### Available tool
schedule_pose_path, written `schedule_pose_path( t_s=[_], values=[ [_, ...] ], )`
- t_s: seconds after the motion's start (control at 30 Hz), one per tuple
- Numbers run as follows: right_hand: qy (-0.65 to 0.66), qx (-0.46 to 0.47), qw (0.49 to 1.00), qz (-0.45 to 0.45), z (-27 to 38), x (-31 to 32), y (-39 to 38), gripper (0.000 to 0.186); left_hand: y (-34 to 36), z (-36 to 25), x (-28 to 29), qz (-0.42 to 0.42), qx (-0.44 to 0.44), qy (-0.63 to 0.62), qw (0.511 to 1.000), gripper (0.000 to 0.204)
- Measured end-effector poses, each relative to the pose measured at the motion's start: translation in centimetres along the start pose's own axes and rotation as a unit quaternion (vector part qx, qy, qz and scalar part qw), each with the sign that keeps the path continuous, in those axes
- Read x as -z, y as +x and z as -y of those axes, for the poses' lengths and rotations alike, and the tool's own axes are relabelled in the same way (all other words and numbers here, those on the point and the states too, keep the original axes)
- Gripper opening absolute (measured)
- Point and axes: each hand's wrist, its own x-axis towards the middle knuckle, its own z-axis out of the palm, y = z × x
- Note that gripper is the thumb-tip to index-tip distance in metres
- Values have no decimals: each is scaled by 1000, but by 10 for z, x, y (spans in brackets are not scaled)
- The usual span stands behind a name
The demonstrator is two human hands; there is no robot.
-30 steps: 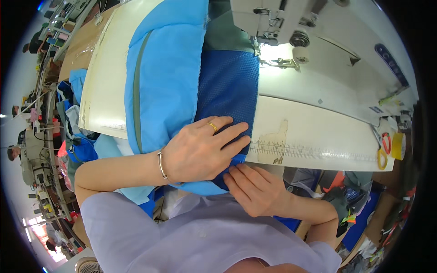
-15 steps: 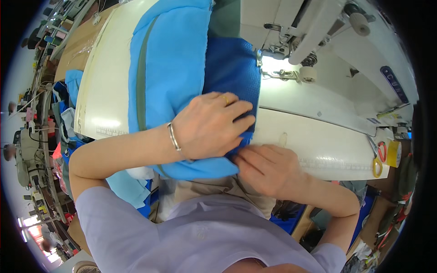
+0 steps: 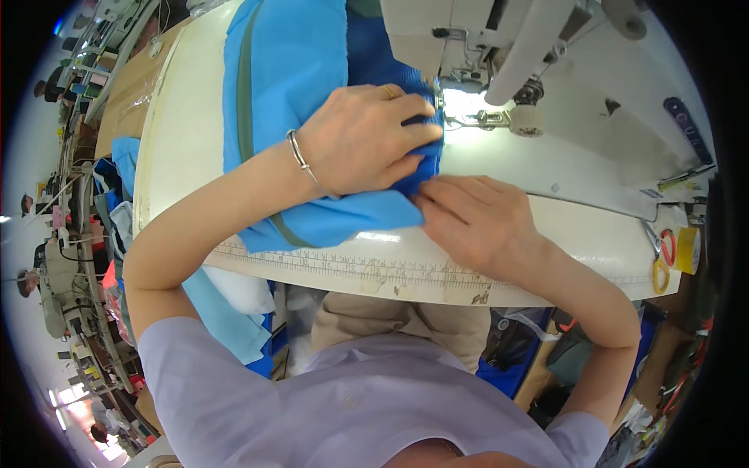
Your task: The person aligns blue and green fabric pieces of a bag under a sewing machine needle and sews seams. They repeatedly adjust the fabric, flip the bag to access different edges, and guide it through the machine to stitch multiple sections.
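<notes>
Light blue fabric point(image 3: 300, 70) with a grey-green strip point(image 3: 246, 86) lies on the sewing table, layered with darker blue fabric point(image 3: 378, 58). The dark piece's right edge runs up to the sewing machine's lit needle area point(image 3: 441, 97). My left hand point(image 3: 370, 140) rests on top of the cloth close to the needle, fingers apart and slightly bent. Nearer to me, my right hand point(image 3: 480, 222) pinches the near corner of the fabric between thumb and fingers. Its fingertips are partly hidden by the cloth.
A ruler scale point(image 3: 374, 271) runs along the table's near edge. Scissors point(image 3: 662, 273) with red and yellow handles lie at the right beside a yellow roll point(image 3: 688, 249). The machine head point(image 3: 538, 47) overhangs the far right. Light blue cloth point(image 3: 234, 327) hangs below the table at left.
Both hands have moved away from me toward the needle, carrying the fabric along. The fabric's near end has come off my lap side, uncovering the table's ruler edge.
</notes>
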Motion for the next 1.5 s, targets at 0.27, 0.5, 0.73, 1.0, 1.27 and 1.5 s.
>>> schedule_pose_path(
  t_s=[0.27,0.5,0.73,1.0,1.27,1.5],
  values=[
    [5,5,1000,-29,12,-2,-7,26,-2,-16,27,23,15,-11,1000,28],
    [-19,58,998,-4,21,-2,-16,26,12,4,31,116,31,-119,986,26],
    [0,62,997,46,18,2,-17,29,14,-2,18,80,-27,-1,996,26],
    [11,57,997,46,18,2,-16,30,3,1,6,-64,-124,90,986,26],
    [-49,59,996,-46,18,-9,-15,12,0,-3,17,37,-95,40,994,35],
    [-9,53,999,-5,18,-4,-16,20,8,0,14,29,-147,104,983,36]
  ],
)
